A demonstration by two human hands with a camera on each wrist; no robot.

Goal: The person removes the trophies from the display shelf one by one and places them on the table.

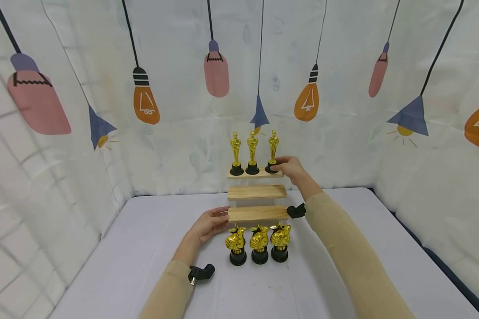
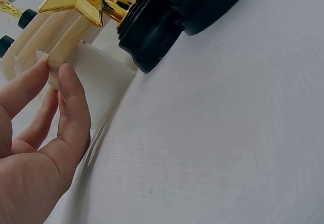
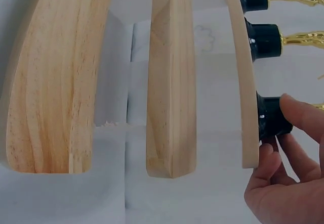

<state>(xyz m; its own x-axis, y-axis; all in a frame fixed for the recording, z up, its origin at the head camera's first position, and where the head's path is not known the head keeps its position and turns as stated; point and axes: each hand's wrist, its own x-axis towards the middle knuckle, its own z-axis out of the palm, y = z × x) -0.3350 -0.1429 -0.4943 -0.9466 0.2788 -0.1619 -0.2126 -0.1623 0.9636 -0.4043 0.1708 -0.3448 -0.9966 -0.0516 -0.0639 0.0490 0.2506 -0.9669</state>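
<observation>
A three-tier wooden stand has a top shelf point(image 1: 259, 175), a middle shelf point(image 1: 257, 192) and a bottom shelf point(image 1: 258, 214). On the top shelf are three gold statuettes with black bases. My right hand point(image 1: 290, 168) holds the rightmost statuette point(image 1: 273, 144) by its black base point(image 3: 272, 117), which sits against the shelf in the right wrist view. At the bottom shelf's left end, my left hand point(image 1: 208, 225) pinches the wood between thumb and fingers, as the left wrist view shows.
Before the stand, a row of three bulkier gold trophies point(image 1: 259, 239) stands upright on the white-covered table point(image 1: 159, 230). A white curtain point(image 1: 175, 146) printed with hanging lamps closes off the back and sides. Each wrist carries a black device point(image 1: 201, 272).
</observation>
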